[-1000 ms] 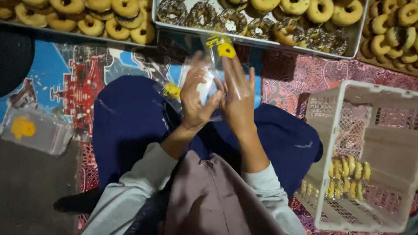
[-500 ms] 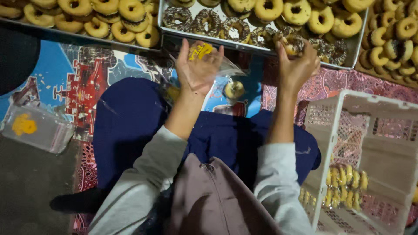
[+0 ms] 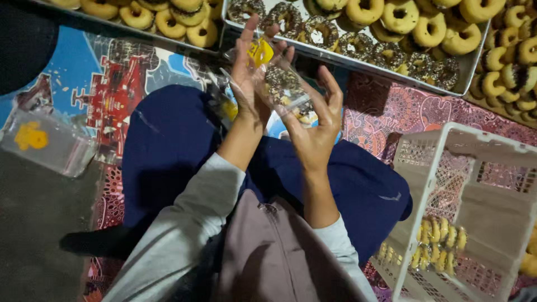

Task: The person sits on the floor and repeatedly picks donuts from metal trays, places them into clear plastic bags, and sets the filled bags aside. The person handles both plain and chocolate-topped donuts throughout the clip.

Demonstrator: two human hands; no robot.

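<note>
While the person sits cross-legged on the patterned floor mat (image 3: 95, 100), both hands are up in front of the chest, working a clear plastic bag (image 3: 279, 84) between them. The left hand (image 3: 251, 78) has its fingers spread wide and pointing up, palm turned inward, pressed against the bag's left side near its yellow label (image 3: 260, 51). The right hand (image 3: 316, 126) sits a little lower, fingers loosely curled and apart, cupping the bag from the right and underneath. Neither hand is clenched; the bag is held between open palms and fingertips. Inside the plastic there's a dark, sprinkle-covered doughnut (image 3: 282, 81), blurred but visible between the two palms.

Just beyond the hands, a metal tray (image 3: 347, 59) carries rows of doughnuts, chocolate-topped ones nearest and plain golden ones behind. A second tray (image 3: 140, 31) to the left holds more golden rings. Off to the person's right, a white plastic crate (image 3: 464, 184) stands tilted, with a few bagged yellow doughnuts (image 3: 439, 240) lying at the bottom. Over on the far left, on the floor, lies a flat stack of empty clear bags (image 3: 47, 142) with a yellow mark on them. The person's dark blue trousers (image 3: 168, 140) fill the middle, grey sleeves framing the view.
</note>
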